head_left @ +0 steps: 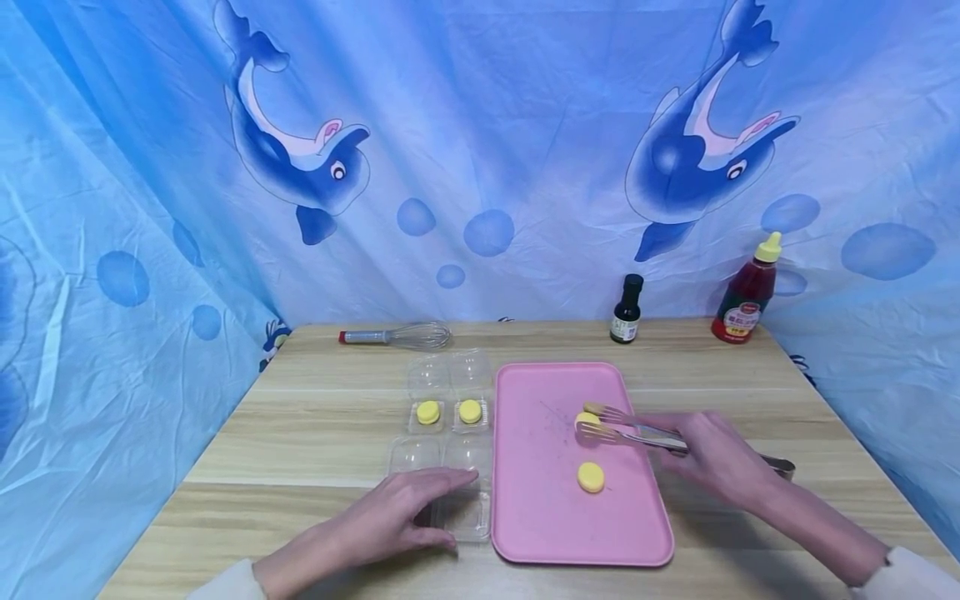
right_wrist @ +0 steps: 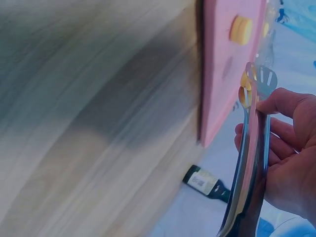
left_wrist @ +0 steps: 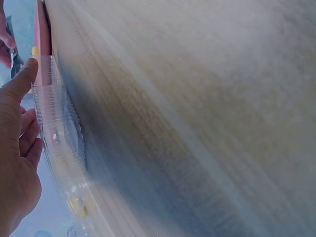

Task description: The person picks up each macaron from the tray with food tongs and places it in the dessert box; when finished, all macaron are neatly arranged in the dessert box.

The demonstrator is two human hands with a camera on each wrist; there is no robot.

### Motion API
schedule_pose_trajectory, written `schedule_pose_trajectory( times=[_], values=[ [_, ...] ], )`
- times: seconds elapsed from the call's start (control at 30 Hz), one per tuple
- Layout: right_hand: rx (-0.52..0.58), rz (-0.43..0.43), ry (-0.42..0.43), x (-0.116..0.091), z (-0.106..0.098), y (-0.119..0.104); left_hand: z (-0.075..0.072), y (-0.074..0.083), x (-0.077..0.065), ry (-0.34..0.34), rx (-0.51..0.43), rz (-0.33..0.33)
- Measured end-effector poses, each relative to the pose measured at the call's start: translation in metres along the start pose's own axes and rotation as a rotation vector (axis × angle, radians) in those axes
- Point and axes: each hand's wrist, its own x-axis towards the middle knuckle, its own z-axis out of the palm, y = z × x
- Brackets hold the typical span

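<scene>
My right hand (head_left: 712, 458) grips metal serving tongs (head_left: 660, 439) over the right side of a pink tray (head_left: 525, 517). The slotted tong ends lie around a yellow macaron (head_left: 587, 420), which they partly cover in the head view. Nearer the front of the tray lies another yellow macaron (head_left: 591, 477). My left hand (head_left: 405, 512), fingers spread and slightly bent, rests by the front cells of a clear plastic clamshell box (head_left: 472, 521). In the left wrist view its fingers reach along the side of the clear box (left_wrist: 59, 118). Two macarons (head_left: 470, 411) sit in the box's rear cells.
Behind the boxes a whisk (head_left: 397, 336) lies along the table's back edge. A small dark bottle (head_left: 626, 310) stands behind the tray, and a red sauce bottle (head_left: 748, 292) with a yellow cap is at the back right corner. A blue dolphin-print curtain (head_left: 480, 150) surrounds the table.
</scene>
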Motion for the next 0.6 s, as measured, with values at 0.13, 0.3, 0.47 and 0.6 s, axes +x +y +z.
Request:
schedule_pose_trajectory(
  times=[0.13,0.3,0.47,0.6],
  values=[
    [0.046,-0.025,-0.025,0.003,-0.001,-0.012,-0.001,0.000,0.001,-0.009,-0.005,-0.005],
    [0.090,-0.071,-0.048,0.006,0.005,-0.028,-0.002,-0.001,0.002,-0.025,-0.016,-0.024],
    [0.158,-0.148,-0.089,0.008,0.014,-0.046,-0.001,-0.001,0.001,-0.021,-0.015,-0.018],
    [0.177,-0.229,-0.101,0.009,0.026,-0.062,-0.001,-0.001,0.001,-0.028,-0.021,-0.031]
  ],
)
